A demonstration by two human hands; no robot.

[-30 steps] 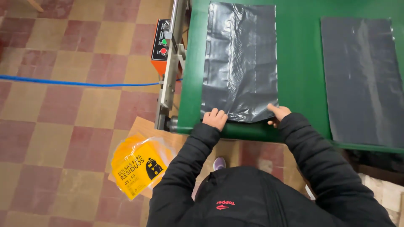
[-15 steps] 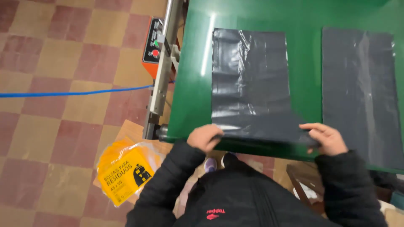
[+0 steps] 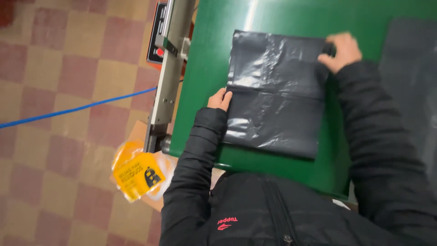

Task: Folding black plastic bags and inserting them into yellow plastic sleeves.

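Observation:
A dark grey plastic bag [image 3: 275,91] lies folded on the green table [image 3: 205,68]. My left hand [image 3: 220,99] rests at the bag's left edge, by the fold line, fingers against the plastic. My right hand [image 3: 341,51] is at the bag's upper right corner, fingers curled on the plastic there. Both arms are in black jacket sleeves. A second dark grey sheet or bag [image 3: 409,82] lies flat further right, partly behind my right arm.
A metal machine with an orange and black control panel [image 3: 166,59] runs along the table's left side. A blue hose [image 3: 73,109] crosses the checkered tile floor. Yellow plastic bags [image 3: 136,173] lie on cardboard on the floor below.
The bag has been folded over, its near part brought up onto the rest. My right hand moved from the near edge to the far right corner; my left hand shifted to the left edge.

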